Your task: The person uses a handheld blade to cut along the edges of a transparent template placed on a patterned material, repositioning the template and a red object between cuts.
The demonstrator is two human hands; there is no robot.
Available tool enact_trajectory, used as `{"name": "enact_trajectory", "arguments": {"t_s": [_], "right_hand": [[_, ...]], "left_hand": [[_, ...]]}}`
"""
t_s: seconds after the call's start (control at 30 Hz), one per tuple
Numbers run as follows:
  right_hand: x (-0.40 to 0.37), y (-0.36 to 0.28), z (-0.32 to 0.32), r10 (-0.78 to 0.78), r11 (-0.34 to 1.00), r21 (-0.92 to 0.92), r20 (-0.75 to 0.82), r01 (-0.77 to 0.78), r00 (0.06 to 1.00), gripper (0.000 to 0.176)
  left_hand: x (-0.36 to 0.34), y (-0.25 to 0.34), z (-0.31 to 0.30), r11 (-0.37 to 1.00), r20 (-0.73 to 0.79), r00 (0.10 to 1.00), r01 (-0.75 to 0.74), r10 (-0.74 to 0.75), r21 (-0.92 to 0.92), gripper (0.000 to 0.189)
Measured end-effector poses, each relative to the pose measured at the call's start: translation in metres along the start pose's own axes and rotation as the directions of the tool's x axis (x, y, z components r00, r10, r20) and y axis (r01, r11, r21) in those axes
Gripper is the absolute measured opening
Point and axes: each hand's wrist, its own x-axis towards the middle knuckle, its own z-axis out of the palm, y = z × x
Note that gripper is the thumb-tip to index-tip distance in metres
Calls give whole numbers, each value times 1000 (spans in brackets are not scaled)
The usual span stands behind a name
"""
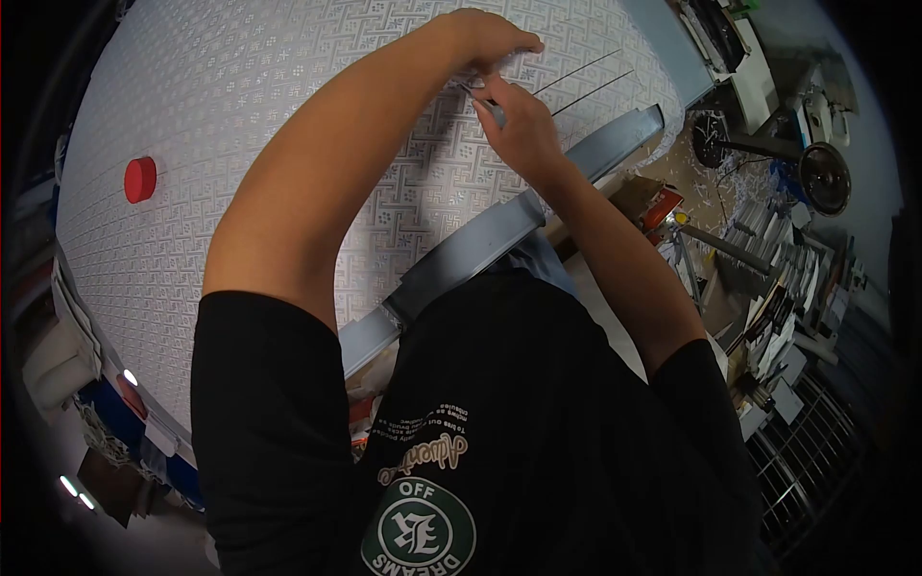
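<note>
A pale sheet (403, 182) with a raised silvery pattern covers the surface before me. My left hand (492, 40) reaches across to the far part of it, one finger stretched out to the right and close over the sheet. Just below it, my right hand (523, 125) is closed round a small grey tool (496, 112); a thin metallic part pokes out toward the left hand, and its exact kind I cannot tell. Two thin dark lines (588, 73) run across the sheet to the right of my hands.
A red round cap-like object (140, 180) sits on the sheet at left. The grey table edge (471, 245) runs close to my body. On the right are stacked papers (768, 250), a round dark metal part (824, 179), paper scraps and a wire rack (816, 451).
</note>
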Motion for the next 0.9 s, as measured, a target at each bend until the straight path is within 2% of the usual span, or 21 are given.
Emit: {"name": "enact_trajectory", "arguments": {"t_s": [0.1, 0.17, 0.23, 0.27, 0.3, 0.33, 0.37, 0.43, 0.5, 0.53, 0.6, 0.73, 0.77, 0.8, 0.9], "right_hand": [[0, 5, 4, -10, 998, -63, 8, 11, 1000, 21], [-2, 7, 4, -9, 999, -31, -9, 8, 1000, 20], [-2, 6, -4, -11, 1000, -4, -26, 11, 1000, 19], [-2, 5, -13, 47, 998, 44, 7, -48, 999, 18], [0, 6, -19, 102, 990, 90, 44, -106, 994, 17], [3, 10, -24, 97, 991, 89, 48, -101, 994, 17], [6, 14, -29, 111, 988, 101, 44, -115, 993, 18], [13, 20, -35, 125, 985, 110, 44, -130, 991, 19], [21, 24, -38, 146, 983, 108, 47, -151, 988, 19], [23, 25, -39, 147, 982, 110, 49, -151, 988, 19], [29, 25, -40, 46, 997, 53, 45, -48, 998, 21], [37, 21, -47, 86, 996, 8, 136, -88, 987, 19], [41, 21, -47, 51, 999, 1, 141, -52, 989, 18], [44, 21, -47, 16, 1000, -7, 146, -16, 989, 18], [51, 20, -46, 40, 996, -84, 193, -24, 980, 19]], "left_hand": [[-1, 1, 1, 1000, 7, 1000, -6, 6, -2, 101], [-3, 1, -1, 1000, -8, 1000, -11, 11, 0, 101], [-11, 10, -15, 999, 21, 998, -54, 54, 1, 91], [-12, 13, -20, 999, 17, 999, -51, 51, 1, 91], [-11, 14, -22, 998, -11, 999, -39, 39, -40, 83], [-10, 14, -24, 996, -38, 999, -30, 27, -82, 75], [-8, 13, -27, 996, -43, 999, -27, 24, -82, 75], [-2, 10, -31, 991, -56, 998, -41, 34, -125, 57], [2, 7, -32, 991, -45, 999, -32, 26, -133, 52], [3, 6, -32, 990, -31, 999, -24, 20, -138, 47], [3, 3, -31, 990, -51, 998, -47, 40, -132, 41], [2, 2, -31, 981, -106, 992, -82, 65, -173, 30], [3, 1, -33, 981, -104, 993, -81, 63, -174, 30], [0, 5, -43, 973, -14, 999, -45, 43, -225, 29], [1, 6, -47, 947, 117, 993, 32, 6, -320, 30]]}}
